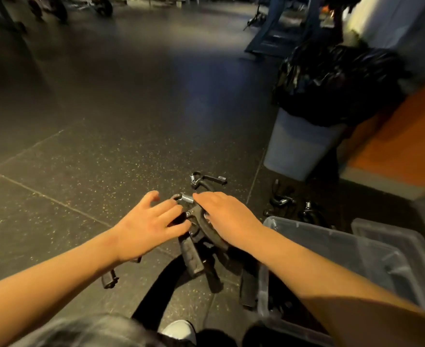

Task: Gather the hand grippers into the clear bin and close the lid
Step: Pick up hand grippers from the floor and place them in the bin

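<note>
Several black hand grippers with steel springs lie heaped on the floor in front of me. My left hand reaches in from the left, its spread fingers touching the heap's top gripper near the spring. My right hand lies palm-down on the same gripper from the right, fingers nearly straight. One more hand gripper lies just beyond the heap, two others farther right, and one handle end shows under my left forearm. The clear bin stands open at my right, partly hidden by my right arm.
A clear lid-like piece sits beside the bin at the right. A grey trash can with a black bag stands behind it, against an orange wall. My dark trouser leg and white shoe are below the heap. Speckled dark floor spreads left.
</note>
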